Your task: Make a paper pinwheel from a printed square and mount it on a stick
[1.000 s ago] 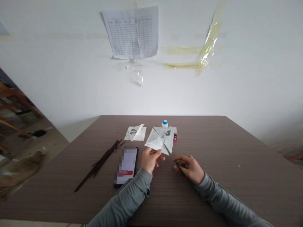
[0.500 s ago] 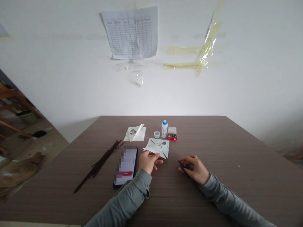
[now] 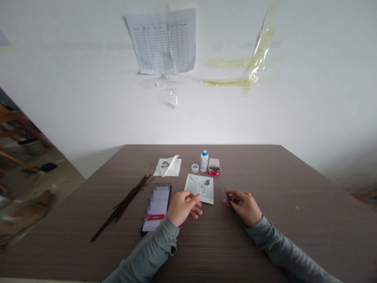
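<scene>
A square of printed paper [image 3: 206, 192] with a dark picture and slits running in from its corners lies flat on the table. Over its near left corner hovers or rests my left hand [image 3: 183, 207], fingers loosely spread with no grip on the paper that I can see. To the right of the paper, my right hand [image 3: 246, 207] is closed around the dark handle of a thin pointed tool [image 3: 228, 197]. The slender metal tip points up and left toward a small red box [image 3: 214, 171]; its exact kind is too small to tell.
Behind the paper stand a small white bottle with a blue cap [image 3: 204, 162] and a clear little cup [image 3: 194, 168]. Folded paper [image 3: 173, 168] lies at the back left. A phone [image 3: 156, 212] and dark thin strips [image 3: 125, 204] lie left of my left hand.
The paper has gone from tilted in my left hand to flat on the table, slightly nearer and to the right. My left hand has let go and drawn back a little; the tool's tip has risen.
</scene>
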The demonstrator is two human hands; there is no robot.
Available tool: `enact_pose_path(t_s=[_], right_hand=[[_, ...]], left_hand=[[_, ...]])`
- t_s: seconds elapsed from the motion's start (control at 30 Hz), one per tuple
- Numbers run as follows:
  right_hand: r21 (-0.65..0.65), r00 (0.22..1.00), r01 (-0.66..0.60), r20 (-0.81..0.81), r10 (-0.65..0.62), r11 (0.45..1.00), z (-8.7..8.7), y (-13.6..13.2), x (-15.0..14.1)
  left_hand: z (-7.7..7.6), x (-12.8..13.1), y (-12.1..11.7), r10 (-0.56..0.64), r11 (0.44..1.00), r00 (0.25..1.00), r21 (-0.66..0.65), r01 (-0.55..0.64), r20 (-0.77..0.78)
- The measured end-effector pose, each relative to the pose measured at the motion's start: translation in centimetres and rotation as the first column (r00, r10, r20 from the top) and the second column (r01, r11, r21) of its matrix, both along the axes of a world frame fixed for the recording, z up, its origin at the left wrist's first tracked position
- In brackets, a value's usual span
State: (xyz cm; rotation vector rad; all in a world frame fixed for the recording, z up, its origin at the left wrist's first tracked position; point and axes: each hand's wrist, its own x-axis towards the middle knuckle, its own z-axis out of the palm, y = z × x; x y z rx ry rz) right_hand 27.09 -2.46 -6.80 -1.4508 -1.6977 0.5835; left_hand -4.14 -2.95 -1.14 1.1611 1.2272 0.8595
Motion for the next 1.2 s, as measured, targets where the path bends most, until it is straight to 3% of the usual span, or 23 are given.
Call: enact_pose_path(t_s=[0.07, 0.17, 0.27, 0.37, 0.53, 0.67, 0.77, 1.0, 1.2], right_hand=[[0.015, 0.999, 0.027, -0.036, -0.026, 1.000, 0.4, 0.2, 0.1], [0.011, 0.996, 0.028, -0.087, -0.027, 1.000, 0.7, 0.4, 0.2], [0.003, 0.995, 0.010, -0.095, -0.010, 1.000, 0.5, 0.7, 0.4], [0.000, 0.999, -0.007, -0.033, 0.007, 1.000, 0.2, 1.3, 0.7], [0.013, 0.984, -0.003, 0.180, 0.001, 1.000, 0.5, 3.0, 0.5], [0.064, 0.951, -0.017, 0.310, -0.004, 0.998, 1.3, 4.8, -0.6], [0.090, 0.941, -0.008, 0.337, -0.023, 0.996, 1.3, 6.1, -1.9], [0.063, 0.903, -0.029, 0.430, -0.001, 0.998, 0.3, 7.1, -5.2], [0.160, 0.912, -0.133, 0.406, 0.057, 0.978, -0.4, 6.7, -4.5]], left_hand=[[0.4, -0.9, 0.1, -0.019, 0.980, 0.970, 0.187, 0.066, -0.242], [0.4, -2.1, 0.8, 0.095, 0.860, 0.777, 0.445, 0.250, -0.622], [-0.2, -2.6, 1.5, 0.057, 0.810, 0.570, 0.372, 0.454, -0.819], [-1.2, -2.5, 1.7, 0.037, 0.792, 0.459, 0.306, 0.528, -0.888], [-2.5, -1.6, 1.2, 0.085, 0.742, 0.478, 0.376, 0.555, -0.874], [-2.6, -0.5, 0.7, 0.060, 0.728, 0.518, 0.393, 0.562, -0.853], [-2.4, 0.3, 0.6, 0.065, 0.737, 0.555, 0.415, 0.533, -0.829], [-1.9, 1.1, 0.8, 0.087, 0.733, 0.565, 0.437, 0.522, -0.821], [-1.7, 1.3, 0.8, 0.085, 0.776, 0.618, 0.441, 0.451, -0.781]])
